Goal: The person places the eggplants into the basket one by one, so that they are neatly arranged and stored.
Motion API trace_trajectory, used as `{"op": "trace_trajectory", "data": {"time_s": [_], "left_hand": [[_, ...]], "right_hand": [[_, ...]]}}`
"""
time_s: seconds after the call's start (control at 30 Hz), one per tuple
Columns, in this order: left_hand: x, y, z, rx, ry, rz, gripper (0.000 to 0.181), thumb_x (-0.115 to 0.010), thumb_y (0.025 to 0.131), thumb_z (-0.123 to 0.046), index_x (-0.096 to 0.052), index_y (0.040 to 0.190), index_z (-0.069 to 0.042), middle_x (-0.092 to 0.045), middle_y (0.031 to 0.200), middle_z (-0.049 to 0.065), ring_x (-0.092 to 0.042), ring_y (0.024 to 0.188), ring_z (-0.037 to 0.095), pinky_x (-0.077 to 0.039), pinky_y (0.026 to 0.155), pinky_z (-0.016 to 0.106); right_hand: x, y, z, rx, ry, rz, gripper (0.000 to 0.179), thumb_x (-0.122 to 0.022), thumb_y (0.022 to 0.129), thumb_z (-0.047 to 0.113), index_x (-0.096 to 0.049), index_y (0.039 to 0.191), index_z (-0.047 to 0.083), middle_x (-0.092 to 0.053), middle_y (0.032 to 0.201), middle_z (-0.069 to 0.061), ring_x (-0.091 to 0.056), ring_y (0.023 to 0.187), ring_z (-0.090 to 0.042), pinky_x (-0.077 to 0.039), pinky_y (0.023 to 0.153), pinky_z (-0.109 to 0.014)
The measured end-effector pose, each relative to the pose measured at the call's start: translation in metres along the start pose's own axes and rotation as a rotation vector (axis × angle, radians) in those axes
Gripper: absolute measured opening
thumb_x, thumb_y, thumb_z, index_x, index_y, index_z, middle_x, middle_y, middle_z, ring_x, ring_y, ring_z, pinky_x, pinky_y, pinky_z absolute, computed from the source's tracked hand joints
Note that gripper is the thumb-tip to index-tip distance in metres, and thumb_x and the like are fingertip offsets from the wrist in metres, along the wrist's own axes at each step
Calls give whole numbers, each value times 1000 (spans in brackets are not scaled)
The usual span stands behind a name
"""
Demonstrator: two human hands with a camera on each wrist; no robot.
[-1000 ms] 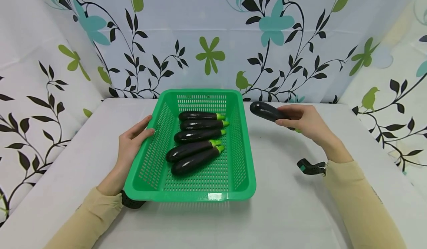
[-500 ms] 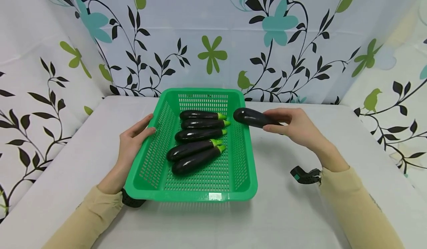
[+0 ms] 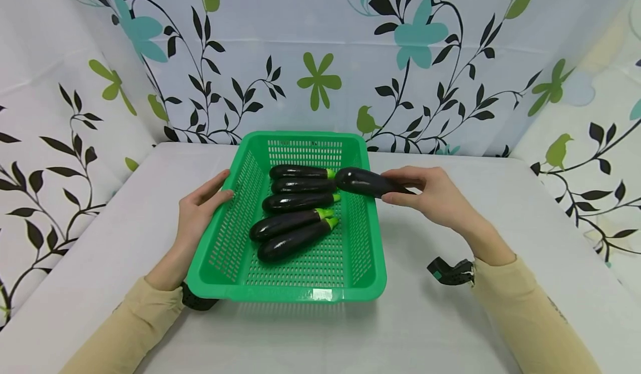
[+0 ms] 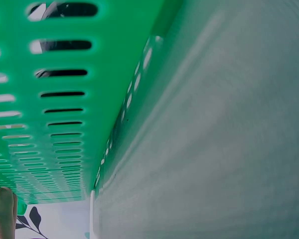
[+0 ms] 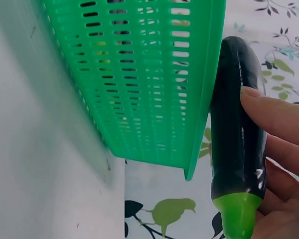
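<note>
My right hand holds a dark purple eggplant between thumb and fingers, near its stem end. The fruit's blunt end reaches over the right rim of a green plastic basket. In the right wrist view, the same eggplant shows its bright green cap, with my thumb along its side. My left hand holds the basket's left rim. Several eggplants lie side by side in the basket, green stems towards the right; the held one covers one stem. One left fingertip shows in the left wrist view.
The basket stands on a white-covered table. Behind and at both sides hangs a white curtain printed with leaves, flowers and birds. Black wrist cameras show below the right hand and near the basket's lower left corner.
My right hand has moved left with the eggplant, from beside the basket to over its right rim. The left hand and the eggplants in the basket have stayed in place.
</note>
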State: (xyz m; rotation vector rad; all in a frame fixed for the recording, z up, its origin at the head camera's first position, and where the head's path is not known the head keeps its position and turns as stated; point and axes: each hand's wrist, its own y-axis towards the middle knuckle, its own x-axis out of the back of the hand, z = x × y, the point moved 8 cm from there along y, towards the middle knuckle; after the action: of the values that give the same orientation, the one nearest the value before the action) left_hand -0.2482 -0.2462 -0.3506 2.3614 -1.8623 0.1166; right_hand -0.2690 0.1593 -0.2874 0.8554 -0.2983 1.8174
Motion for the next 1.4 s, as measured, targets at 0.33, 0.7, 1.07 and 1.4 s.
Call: {"op": "trace_trajectory", "data": {"time_s": [0.33,0.7,1.07,1.4], "left_hand": [[1,-1,1,-11,3,-2,50,-69,95,-25,-57,143,-18,-58,143,0,-59,109,-7,-53,80,11],[0,-1,-2,-38,-21,17,52,-69,95,-23,-56,144,-12,-56,145,-5,-48,138,12,-49,86,9],[2,-1,-2,-38,-16,2,50,-70,95,-23,-58,142,-15,-57,144,-5,-49,137,10,-47,88,8],[1,0,-1,-29,-38,2,49,-71,94,-22,-58,142,-14,-58,143,-5,-46,139,11,-46,90,7]], "right_hand": [[-7,8,26,84,-3,61,38,-78,89,26,-70,126,16,-72,114,1,-65,106,-13,-51,100,-38],[-31,20,61,52,-12,241,41,-80,87,26,-71,125,13,-71,115,-1,-68,99,-16,-56,84,-34],[-63,36,89,-34,30,423,44,-81,85,31,-71,126,19,-70,117,5,-65,105,-13,-55,90,-34],[-87,50,113,-39,117,504,39,-80,86,24,-72,123,16,-73,112,4,-67,106,-12,-54,93,-33]]}}
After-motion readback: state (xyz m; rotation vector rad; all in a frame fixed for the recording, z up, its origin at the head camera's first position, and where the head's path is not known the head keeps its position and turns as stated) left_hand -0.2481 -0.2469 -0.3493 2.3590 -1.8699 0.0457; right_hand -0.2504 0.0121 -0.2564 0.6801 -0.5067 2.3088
